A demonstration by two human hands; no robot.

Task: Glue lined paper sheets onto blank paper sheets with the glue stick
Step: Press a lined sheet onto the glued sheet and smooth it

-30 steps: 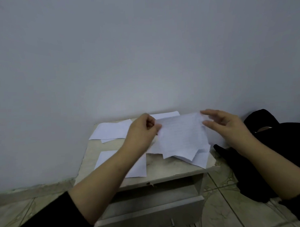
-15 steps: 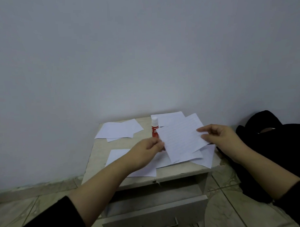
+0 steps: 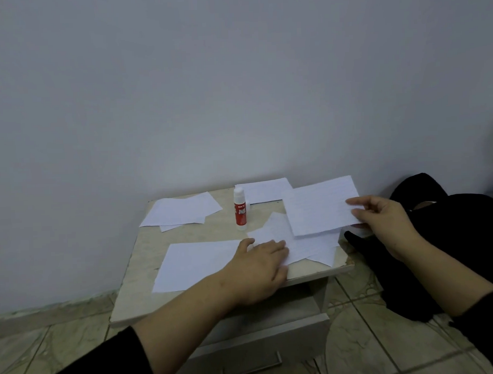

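Observation:
My right hand (image 3: 380, 224) pinches the right edge of a lined paper sheet (image 3: 318, 206) and holds it just above the right side of a small beige nightstand (image 3: 147, 249). My left hand (image 3: 259, 267) lies flat with straight fingers on the stack of lined sheets (image 3: 306, 246) near the front edge. A blank sheet (image 3: 195, 264) lies to the left of that hand. A red and white glue stick (image 3: 240, 212) stands upright at the back middle. More blank sheets (image 3: 182, 211) lie at the back left, and another sheet (image 3: 263, 190) lies behind the glue stick.
The nightstand stands against a plain grey wall (image 3: 236, 89), with its drawer (image 3: 262, 343) pulled partly out below the top. A black bag or garment (image 3: 437, 236) lies on the tiled floor (image 3: 365, 347) close to the right side.
My left hand let go of the lined sheet and dropped flat onto the paper stack. My right hand carried the sheet to the right. The view has shifted, so the glue stick now shows fully.

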